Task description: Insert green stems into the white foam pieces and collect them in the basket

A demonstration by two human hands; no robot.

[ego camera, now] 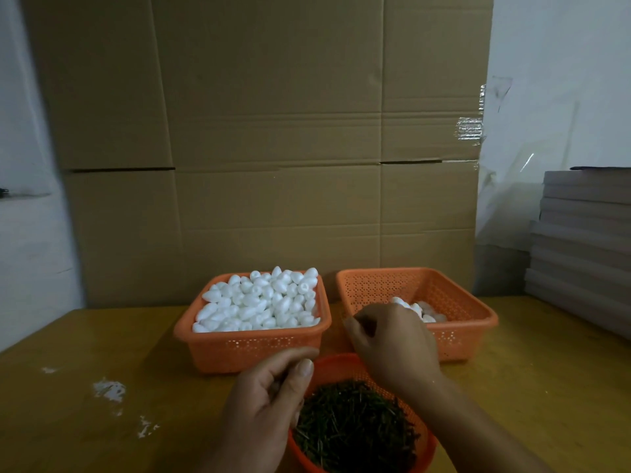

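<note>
The right hand (392, 343) hovers, fingers curled, over the near rim of the basket (471, 312) holding a few foam pieces (418, 310); whether it grips anything, I cannot tell. The left hand (266, 401), loosely curled, sits beside the stems (355, 428), with the full foam basket (252, 349) just beyond it.

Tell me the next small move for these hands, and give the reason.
Probably the right hand should draw back from the right basket toward the green stems. It hovers at that basket's near rim, where a few white foam pieces lie, and seems to hold nothing; whether those have stems is unclear. The left hand is curled near the stem basket; its contents are hidden.
</note>
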